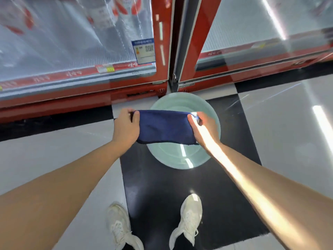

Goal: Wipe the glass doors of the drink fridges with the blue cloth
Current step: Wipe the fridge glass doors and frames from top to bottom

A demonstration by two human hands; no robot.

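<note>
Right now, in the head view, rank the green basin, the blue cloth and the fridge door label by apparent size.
1. Green basin, partly covered.
2. Blue cloth, held nearer the camera, so true size unsure.
3. Fridge door label, smallest.

The left forearm (59, 186) and right forearm (266, 184) are bare up to the frame edge, as are the left hand (126, 127) and right hand (203, 129). Footwear is a pair of white lace-up trainers, left shoe (120, 228) and right shoe (189, 217), with white laces and thick white soles.
</note>
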